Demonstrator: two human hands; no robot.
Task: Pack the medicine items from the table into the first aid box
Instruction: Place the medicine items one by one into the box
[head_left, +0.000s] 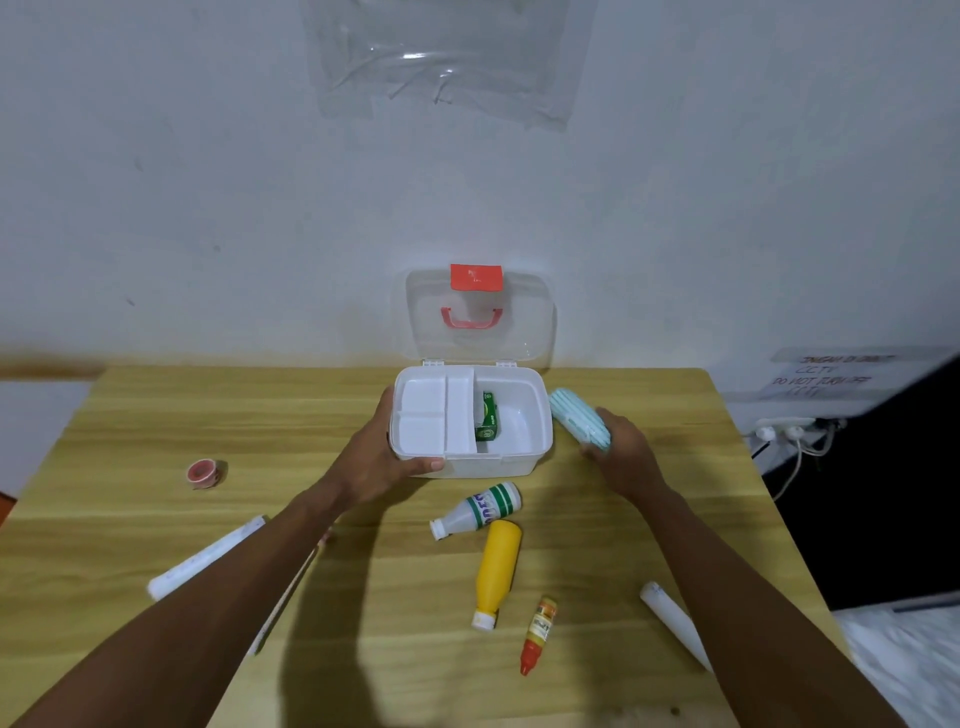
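Observation:
The white first aid box (519, 457) stands open on the wooden table, its clear lid (480, 317) upright against the wall. A white divided tray (434, 415) fills its left half; a green carton (487, 417) lies in the right half. My left hand (387, 452) grips the box's front left corner. My right hand (621, 449) holds a pale blue ribbed roll (576, 418) just right of the box. On the table lie a white bottle with green bands (478, 508), a yellow bottle (497, 569) and a small red-capped bottle (539, 634).
A pink tape roll (205, 474) sits at the left. A white tube (208, 556) lies by my left forearm, another white tube (672, 621) near my right arm. A thin stick (283, 597) is partly hidden under my left arm. Cables and plugs (789, 436) hang past the table's right edge.

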